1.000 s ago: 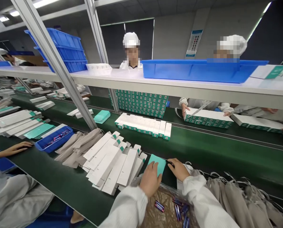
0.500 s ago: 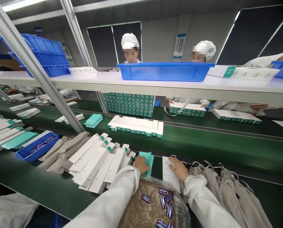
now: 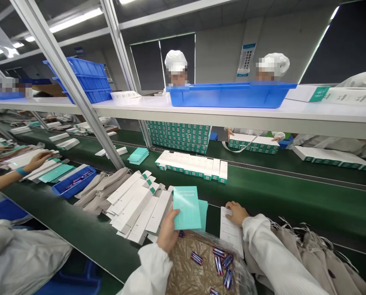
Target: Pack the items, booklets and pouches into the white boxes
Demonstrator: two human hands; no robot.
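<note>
My left hand (image 3: pixel 168 231) grips a teal booklet (image 3: pixel 186 209) by its left edge, cover up, with the word "Manual" partly readable. More teal booklets (image 3: pixel 204 213) lie just behind it. My right hand (image 3: pixel 237 213) is at the top of a white printed leaflet (image 3: pixel 230 235), its fingers bent over the upper edge; the fingertips are partly hidden. Between my arms sits a plastic-lined box (image 3: pixel 183 270) with several loose batteries (image 3: pixel 218 265) in it. Long white cartons (image 3: pixel 136 205) lie in a heap left of my left hand.
Grey cloth pouches (image 3: pixel 312 250) lie to the right, others left beside a blue tray (image 3: pixel 74 182). White cartons (image 3: pixel 192 164) stand in a row on the green belt (image 3: pixel 263 176). A shelf (image 3: pixel 201 112) crosses above. A co-worker's hand (image 3: pixel 37 160) reaches in at left.
My left hand has lifted a teal booklet off its pile and brought it nearer. My right hand has shifted to the leaflet's top edge. The view has turned left, showing a co-worker's arm.
</note>
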